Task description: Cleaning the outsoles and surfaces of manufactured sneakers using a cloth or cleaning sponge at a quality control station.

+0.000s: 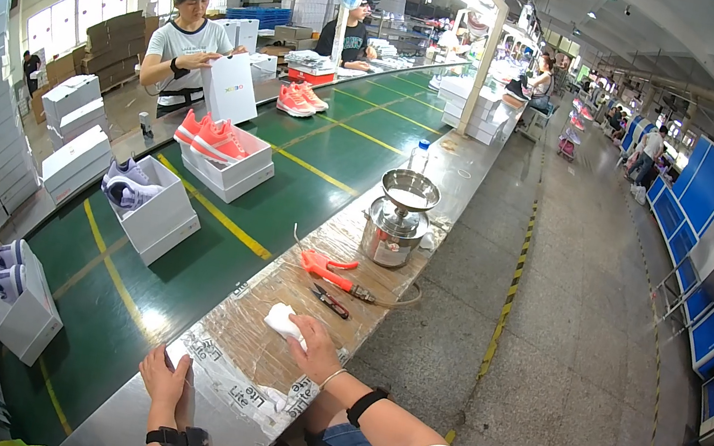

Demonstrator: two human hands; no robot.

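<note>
Our right grip (313,350) is closed on a white wad (286,321) (cloth or paper, we cannot tell), hiding part of it; whether our left grip (164,377), at the bench (120,428) edge, clasps anything is unclear. We note film-covered brown sheeting (248,323) beneath the wad, a green conveyor (303,206) alongside, grey floor (438,361) rightward. The wad looks crumpled.

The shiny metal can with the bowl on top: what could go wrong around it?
The metal can stands near the bench's edge, so a bump might tip it off. The blue-capped bottle behind it could topple too. The snips lie near the right hand, which holds a white wad, so a careless reach might mean a poke.
</note>
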